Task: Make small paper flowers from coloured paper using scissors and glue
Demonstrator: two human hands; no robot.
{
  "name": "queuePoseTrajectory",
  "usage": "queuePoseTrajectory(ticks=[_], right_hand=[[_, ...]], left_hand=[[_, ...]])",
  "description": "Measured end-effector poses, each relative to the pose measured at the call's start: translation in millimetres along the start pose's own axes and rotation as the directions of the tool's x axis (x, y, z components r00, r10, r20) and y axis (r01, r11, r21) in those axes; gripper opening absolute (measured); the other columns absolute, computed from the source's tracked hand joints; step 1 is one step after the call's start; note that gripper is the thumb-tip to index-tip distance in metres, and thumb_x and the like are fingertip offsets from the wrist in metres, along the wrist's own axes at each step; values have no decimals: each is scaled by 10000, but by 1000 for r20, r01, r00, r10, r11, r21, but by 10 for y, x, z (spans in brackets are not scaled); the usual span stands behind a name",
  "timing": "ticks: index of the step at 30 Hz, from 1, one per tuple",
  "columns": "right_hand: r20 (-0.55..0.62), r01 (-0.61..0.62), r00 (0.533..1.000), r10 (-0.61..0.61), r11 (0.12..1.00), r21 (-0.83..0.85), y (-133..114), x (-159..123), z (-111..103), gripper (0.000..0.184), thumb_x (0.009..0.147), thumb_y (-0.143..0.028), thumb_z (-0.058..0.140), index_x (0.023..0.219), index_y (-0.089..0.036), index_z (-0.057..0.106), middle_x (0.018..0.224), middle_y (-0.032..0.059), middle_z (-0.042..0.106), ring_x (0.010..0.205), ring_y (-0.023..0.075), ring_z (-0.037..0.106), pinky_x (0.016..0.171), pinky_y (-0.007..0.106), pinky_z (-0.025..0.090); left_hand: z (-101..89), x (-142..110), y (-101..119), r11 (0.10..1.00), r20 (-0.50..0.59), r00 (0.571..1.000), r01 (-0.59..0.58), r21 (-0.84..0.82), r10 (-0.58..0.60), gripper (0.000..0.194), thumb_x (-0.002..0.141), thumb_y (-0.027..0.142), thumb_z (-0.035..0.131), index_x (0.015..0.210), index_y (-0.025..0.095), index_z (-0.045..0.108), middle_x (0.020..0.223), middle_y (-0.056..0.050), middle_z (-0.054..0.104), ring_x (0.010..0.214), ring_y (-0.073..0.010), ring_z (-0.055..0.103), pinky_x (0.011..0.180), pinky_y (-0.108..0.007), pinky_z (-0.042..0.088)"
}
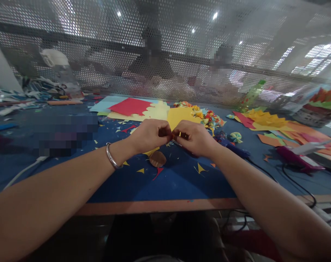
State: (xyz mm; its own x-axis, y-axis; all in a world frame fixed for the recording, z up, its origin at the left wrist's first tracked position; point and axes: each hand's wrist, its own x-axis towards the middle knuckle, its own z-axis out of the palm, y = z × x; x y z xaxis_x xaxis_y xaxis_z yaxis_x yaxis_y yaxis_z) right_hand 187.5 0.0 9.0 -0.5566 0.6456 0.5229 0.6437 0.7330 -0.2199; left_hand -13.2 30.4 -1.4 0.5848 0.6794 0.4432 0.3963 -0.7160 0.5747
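My left hand (149, 135) and my right hand (194, 138) meet above the middle of the blue table, fingertips pinched together. Between them is something small, perhaps a reddish scrap, mostly hidden by the fingers. Just below my left hand lies a round brown disc (158, 159). Yellow paper (179, 114) is spread behind both hands, beside a red sheet (131, 106) with a scalloped edge. A heap of small folded paper pieces (210, 118) sits past my right hand. One pleated green-and-cream round (235, 137) rests apart from the heap.
A dark blue corded tool (233, 147) and a magenta corded tool (299, 160) lie at right. Coloured paper (304, 134) and a decorated tub (315, 111) stand beyond. At left is a white-lidded bottle (63, 72). A perforated screen (105, 54) closes the back; people sit behind it.
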Motion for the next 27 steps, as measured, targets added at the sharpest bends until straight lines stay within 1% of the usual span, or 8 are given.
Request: queuePoseTrajectory(ticks=[5,8,11,16,19,23,27], right_hand=[[85,-5,996,6,1000,-16,4,1,-30,88,777,-105,564,777,-175,617,775,28,613,727,138,562,680,267,419],[100,-4,995,5,1000,-9,8,2,-43,82,775,-112,565,778,-178,614,786,26,621,741,140,569,694,269,421],[118,-4,993,8,999,-36,11,1,-44,72,777,-117,565,767,-174,608,767,23,606,721,136,552,676,260,406],[149,-36,988,42,998,-42,4,-9,-35,81,772,-96,560,772,-165,602,758,20,591,699,126,528,664,248,389],[160,-53,985,57,998,-28,-9,-9,-43,80,780,-103,554,780,-172,595,775,21,594,708,129,527,667,248,388],[162,-67,984,74,997,-46,-21,-8,-66,75,782,-106,550,782,-172,584,780,25,589,713,135,529,666,254,385],[167,-87,981,94,995,-50,-22,-14,-77,70,798,-117,542,798,-172,585,790,29,587,718,137,530,662,255,384]], left_hand=[[3,-7,6,1000,48,999,-11,21,10,98,760,222,601,769,154,672,667,-3,669,607,-107,568,571,-224,424],[9,-16,16,1000,62,998,-4,18,3,87,756,207,595,761,160,668,661,2,667,604,-107,568,570,-224,420],[15,-21,34,999,63,998,16,30,-18,78,740,191,599,764,163,667,663,7,671,604,-104,574,566,-218,409],[37,-28,48,995,46,998,42,87,-46,78,748,228,611,746,166,657,664,10,664,598,-106,577,560,-223,387],[63,-42,35,997,28,998,52,60,-54,55,740,202,602,749,173,648,640,22,651,566,-97,556,552,-218,386],[84,-59,38,997,15,998,62,47,-63,67,726,195,594,769,180,644,652,21,661,587,-107,570,560,-220,396],[92,-68,76,992,26,991,128,17,-128,88,721,203,591,789,186,644,686,13,679,628,-125,603,588,-235,422]])
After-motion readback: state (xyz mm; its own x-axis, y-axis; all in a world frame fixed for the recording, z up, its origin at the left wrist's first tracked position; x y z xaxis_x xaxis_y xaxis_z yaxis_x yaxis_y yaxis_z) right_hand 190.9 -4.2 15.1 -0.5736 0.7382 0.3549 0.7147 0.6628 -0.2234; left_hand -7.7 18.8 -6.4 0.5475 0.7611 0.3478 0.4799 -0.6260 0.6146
